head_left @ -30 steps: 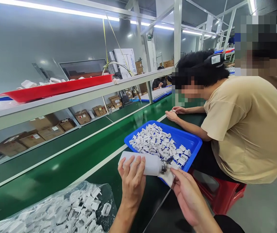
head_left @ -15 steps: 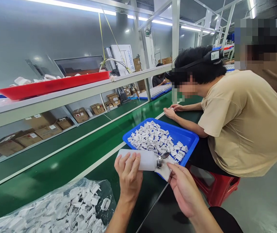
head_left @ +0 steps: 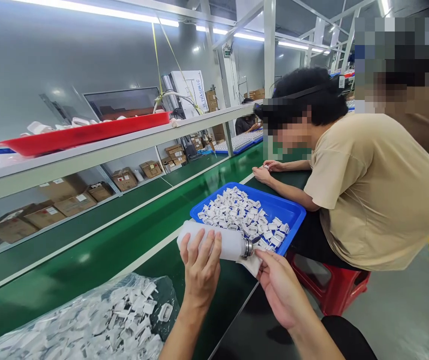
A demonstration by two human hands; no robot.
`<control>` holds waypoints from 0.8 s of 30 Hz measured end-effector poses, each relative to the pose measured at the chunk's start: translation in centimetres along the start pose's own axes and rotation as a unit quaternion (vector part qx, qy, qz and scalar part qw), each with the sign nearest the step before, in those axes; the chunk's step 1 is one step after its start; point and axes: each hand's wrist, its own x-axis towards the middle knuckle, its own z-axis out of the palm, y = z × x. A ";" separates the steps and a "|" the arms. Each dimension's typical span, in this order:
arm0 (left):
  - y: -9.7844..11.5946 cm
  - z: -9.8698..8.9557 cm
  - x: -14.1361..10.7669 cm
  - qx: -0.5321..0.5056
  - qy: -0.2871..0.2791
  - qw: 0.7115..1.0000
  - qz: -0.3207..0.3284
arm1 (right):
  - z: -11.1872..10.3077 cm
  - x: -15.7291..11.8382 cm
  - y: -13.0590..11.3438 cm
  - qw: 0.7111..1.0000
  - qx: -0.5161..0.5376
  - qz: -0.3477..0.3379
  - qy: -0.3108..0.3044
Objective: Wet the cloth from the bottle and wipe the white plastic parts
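My left hand [head_left: 202, 267] grips a white plastic bottle [head_left: 225, 241] held on its side, its metal nozzle [head_left: 249, 247] pointing right. My right hand [head_left: 280, 288] holds a white cloth [head_left: 251, 266] pressed just under the nozzle. Both hands hover over the dark table edge in the lower middle of the head view. Right behind the bottle sits a blue tray [head_left: 291, 212] full of small white plastic parts [head_left: 242, 215].
A clear bag of white parts [head_left: 97, 325] lies at lower left on the green conveyor belt [head_left: 86, 260]. A co-worker in a beige shirt [head_left: 372, 195] sits on a red stool [head_left: 334, 287] at right. A shelf with a red tray [head_left: 82, 134] runs above the belt.
The bottle has tipped so its nozzle points lower onto the cloth, and both hands shifted slightly left. The co-worker's head lifted a little.
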 end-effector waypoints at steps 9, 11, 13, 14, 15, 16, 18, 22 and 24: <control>-0.1 0.0 -0.4 -0.007 -0.008 1.000 -0.022 | 0.0 -0.6 0.1 1.000 0.004 -0.005 0.007; -0.1 -0.1 -0.4 -0.009 -0.009 1.000 -0.022 | 0.2 -0.8 0.0 1.000 0.006 -0.009 0.005; -0.1 -0.2 -0.4 -0.009 -0.009 1.000 -0.026 | 0.4 -1.1 -0.1 1.000 0.008 -0.016 0.004; 0.0 -0.2 -0.4 -0.009 -0.010 0.999 -0.035 | 0.5 -1.2 -0.2 1.000 0.009 -0.021 0.003; 0.2 -0.2 -0.6 -0.010 -0.013 0.999 -0.050 | 0.6 -1.4 -0.3 1.000 0.011 -0.025 0.003; 0.3 -0.2 -0.7 -0.014 -0.017 0.997 -0.074 | 0.7 -1.5 -0.3 0.999 0.012 -0.030 0.005; 0.9 0.0 -1.3 -0.034 -0.029 0.989 -0.141 | 0.8 -1.8 -0.3 0.999 0.015 -0.038 0.008; 2.0 0.4 -2.4 -0.112 -0.035 0.961 -0.250 | 0.7 -2.2 -0.3 0.999 0.015 -0.038 0.007; 2.3 0.4 -2.6 -0.160 -0.039 0.939 -0.301 | 0.6 -2.5 -0.4 0.999 0.015 -0.040 0.013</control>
